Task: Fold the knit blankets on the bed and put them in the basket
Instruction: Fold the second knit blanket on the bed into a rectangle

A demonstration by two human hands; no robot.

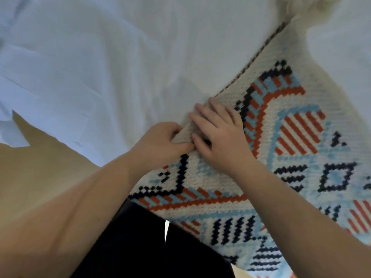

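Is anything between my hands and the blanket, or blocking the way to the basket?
Nothing lies between them: the left hand pinches a fold at the blanket edge, and the right hand rests on it beside that fold. The blanket lies on the white sheet. The basket is out of view, so its path cannot be judged.

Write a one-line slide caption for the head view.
Left hand pinches the patterned knit blanket's corner on the white bedsheet; right hand presses alongside.
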